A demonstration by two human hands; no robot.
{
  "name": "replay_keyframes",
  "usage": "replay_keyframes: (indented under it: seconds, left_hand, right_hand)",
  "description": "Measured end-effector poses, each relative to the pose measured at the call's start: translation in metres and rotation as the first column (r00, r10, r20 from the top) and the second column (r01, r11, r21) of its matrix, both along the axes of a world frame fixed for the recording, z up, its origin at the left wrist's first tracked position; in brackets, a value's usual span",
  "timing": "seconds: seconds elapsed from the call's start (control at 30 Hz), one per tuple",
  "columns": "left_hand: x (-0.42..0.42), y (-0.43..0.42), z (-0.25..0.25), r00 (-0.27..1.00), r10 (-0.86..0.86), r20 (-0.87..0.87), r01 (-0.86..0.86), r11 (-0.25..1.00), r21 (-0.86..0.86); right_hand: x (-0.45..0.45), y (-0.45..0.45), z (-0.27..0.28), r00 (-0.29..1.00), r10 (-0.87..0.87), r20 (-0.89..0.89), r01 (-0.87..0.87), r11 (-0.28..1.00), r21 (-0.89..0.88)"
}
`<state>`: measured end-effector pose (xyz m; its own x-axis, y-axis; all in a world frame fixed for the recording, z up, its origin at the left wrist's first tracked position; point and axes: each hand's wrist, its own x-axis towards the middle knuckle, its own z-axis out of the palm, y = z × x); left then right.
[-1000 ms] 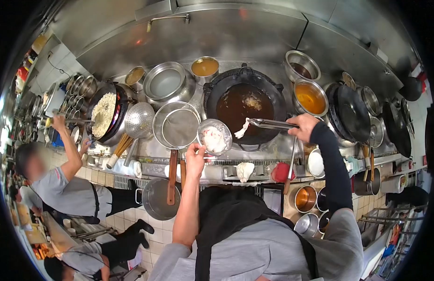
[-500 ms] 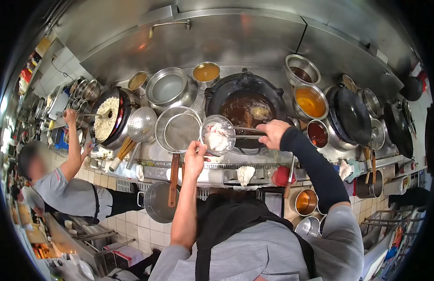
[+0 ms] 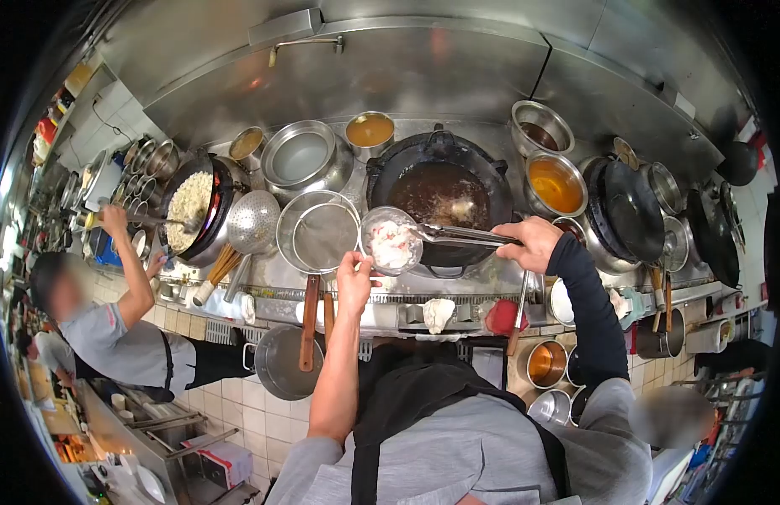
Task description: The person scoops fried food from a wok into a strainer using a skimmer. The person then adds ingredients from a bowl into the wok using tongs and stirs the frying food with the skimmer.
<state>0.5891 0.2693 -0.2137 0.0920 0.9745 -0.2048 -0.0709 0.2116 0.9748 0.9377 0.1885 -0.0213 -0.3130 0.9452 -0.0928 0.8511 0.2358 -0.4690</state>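
The left hand (image 3: 354, 278) has its fingers pinched on the near-left rim of a metal bowl (image 3: 365, 231) containing white-coated food pieces (image 3: 391, 247). The right hand (image 3: 529, 242) has its fingers closed around the handle end of metal tongs (image 3: 465, 236). The tongs' long axis runs crosswise, tips pointing left into the bowl, in front of the oil-filled wok (image 3: 390, 175). Whether the tips grip a piece cannot be determined.

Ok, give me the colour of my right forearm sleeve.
The forearm sleeve is black; the head view shows it best.
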Motion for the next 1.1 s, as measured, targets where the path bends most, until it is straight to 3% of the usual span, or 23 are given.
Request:
replay_keyframes:
  seconds: [0.23,0.33,0.43,0.57,0.67,0.77,0.9,1.1]
  left_hand:
    - [0.012,0.004,0.005,0.997,-0.046,0.060,0.048,0.998,-0.033]
    - [0.017,0.009,0.003,0.997,-0.043,0.063,0.046,0.998,-0.053]
    - [0.018,0.013,0.000,0.996,-0.037,0.083,0.043,0.997,-0.070]
    - [0.015,0.016,-0.003,0.995,-0.047,0.092,0.054,0.996,-0.071]
    - [0.011,0.016,-0.003,0.992,-0.096,0.080,0.099,0.995,-0.033]
    - [0.012,0.015,0.003,0.990,-0.137,0.023,0.137,0.991,0.008]
    - [0.015,0.017,0.003,0.988,-0.153,-0.023,0.154,0.987,0.039]
    - [0.014,0.017,0.001,0.994,-0.112,-0.001,0.112,0.994,0.013]
  right_hand:
    - [-0.007,0.002,0.014,0.994,-0.068,-0.086,0.066,0.997,-0.029]
    - [-0.007,0.008,0.013,0.966,-0.097,-0.240,0.061,0.986,-0.155]
    - [-0.011,0.018,-0.019,0.955,-0.070,-0.289,0.041,0.994,-0.105]
    - [-0.017,0.014,-0.019,0.972,-0.034,0.234,0.027,0.999,0.033]
    - [-0.019,0.012,0.003,0.952,-0.055,0.301,0.024,0.994,0.105]
    - [-0.030,0.016,0.021,0.899,0.025,0.437,-0.017,1.000,-0.023]
    - [-0.039,0.027,-0.002,0.895,0.093,0.436,-0.136,0.988,0.068]
    - [-0.038,0.034,-0.011,0.916,0.118,0.384,-0.140,0.990,0.030]
